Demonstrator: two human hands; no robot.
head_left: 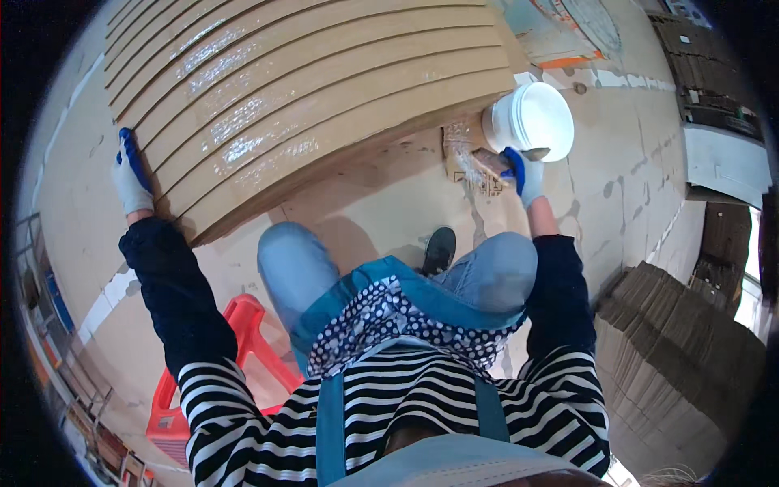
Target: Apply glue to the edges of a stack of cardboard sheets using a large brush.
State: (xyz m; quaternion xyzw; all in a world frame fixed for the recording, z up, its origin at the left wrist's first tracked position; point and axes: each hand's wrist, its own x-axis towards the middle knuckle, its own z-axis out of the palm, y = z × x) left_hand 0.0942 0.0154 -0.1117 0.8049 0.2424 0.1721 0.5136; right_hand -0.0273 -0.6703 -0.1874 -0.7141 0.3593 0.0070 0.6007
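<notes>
A large fanned stack of brown cardboard sheets (308,97) lies in front of me, each sheet set back from the one before, with wet, shiny patches on the exposed strips. My left hand (131,177), in a white and blue glove, rests against the stack's left edge with its fingers stretched out. On the right, my gloved right hand (526,174) is closed round a flat brush (492,162). The brush's bristles are over a small taped cardboard piece (461,146) on the floor. Just beyond that hand stands a white bucket (545,118); its contents cannot be made out.
A red plastic stool (258,349) stands at my left side. Piles of flat cardboard (673,349) are at the right, with more cardboard (702,69) and a pale box (726,158) farther off. A metal rack (57,357) lines the far left.
</notes>
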